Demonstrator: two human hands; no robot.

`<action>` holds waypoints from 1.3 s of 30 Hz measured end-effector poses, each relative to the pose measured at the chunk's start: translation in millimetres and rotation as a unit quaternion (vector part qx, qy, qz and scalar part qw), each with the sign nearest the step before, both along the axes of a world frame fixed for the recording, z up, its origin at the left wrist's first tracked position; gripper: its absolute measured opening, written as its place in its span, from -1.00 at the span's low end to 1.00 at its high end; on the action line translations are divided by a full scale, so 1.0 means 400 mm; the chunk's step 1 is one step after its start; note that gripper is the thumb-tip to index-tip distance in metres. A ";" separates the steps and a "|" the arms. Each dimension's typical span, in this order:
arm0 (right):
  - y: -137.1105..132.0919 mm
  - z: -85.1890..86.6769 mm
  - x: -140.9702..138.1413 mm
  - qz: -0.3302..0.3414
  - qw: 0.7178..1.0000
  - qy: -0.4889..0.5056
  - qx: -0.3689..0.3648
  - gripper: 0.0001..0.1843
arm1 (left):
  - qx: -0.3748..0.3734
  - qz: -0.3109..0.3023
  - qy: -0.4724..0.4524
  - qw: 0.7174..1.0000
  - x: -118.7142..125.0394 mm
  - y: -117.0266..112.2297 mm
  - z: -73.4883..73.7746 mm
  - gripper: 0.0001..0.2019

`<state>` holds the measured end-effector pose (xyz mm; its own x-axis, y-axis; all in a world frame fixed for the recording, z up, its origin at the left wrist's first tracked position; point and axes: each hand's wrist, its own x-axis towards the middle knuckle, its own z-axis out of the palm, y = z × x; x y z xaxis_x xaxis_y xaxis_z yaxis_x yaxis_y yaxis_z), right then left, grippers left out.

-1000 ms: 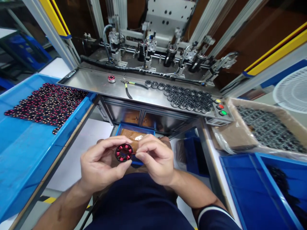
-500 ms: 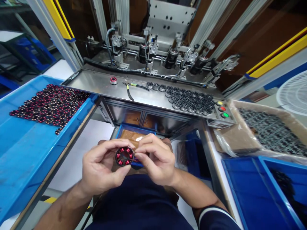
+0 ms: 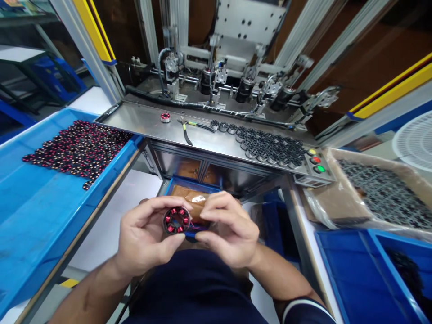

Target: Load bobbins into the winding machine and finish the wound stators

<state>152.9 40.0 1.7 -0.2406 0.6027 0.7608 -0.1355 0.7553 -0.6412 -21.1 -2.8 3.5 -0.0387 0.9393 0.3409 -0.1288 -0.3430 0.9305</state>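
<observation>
Between the thumb and fingers of my left hand is a motor stator, a dark ring with red wire coils on its inside, its round face turned up toward me. Thin reddish wire ends stick out from its right side. Just right of it, my right hand is open, thumb and fingertips apart with a gap between them. I see nothing held in that gap. Another red-wound stator stands on the metal ledge, left of cutting pliers with black and yellow-green handles.
Several unwound black cores crowd the ledge's right side, beside a button box. Wound stators fill part of a blue tray at left. A lined carton of grey parts and a blue bin stand right. Winding machinery lies behind.
My right hand has opened its pinch beside the stator and drawn off to the right. The left hand keeps its hold. The whole view has shifted slightly.
</observation>
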 end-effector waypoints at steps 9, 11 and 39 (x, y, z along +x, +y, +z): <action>0.065 0.034 -0.001 0.127 0.986 -0.062 0.090 -0.80 | -0.131 -0.136 -0.093 0.977 0.001 0.004 0.001 -0.64; 0.056 0.033 -0.001 0.098 0.986 -0.064 0.116 -0.86 | -0.138 -0.150 -0.089 0.975 0.001 0.006 -0.002 -0.66; -0.026 -0.006 -0.035 -0.124 0.992 -0.003 0.006 -0.93 | -0.074 -0.124 -0.015 0.989 -0.003 0.007 -0.021 -0.56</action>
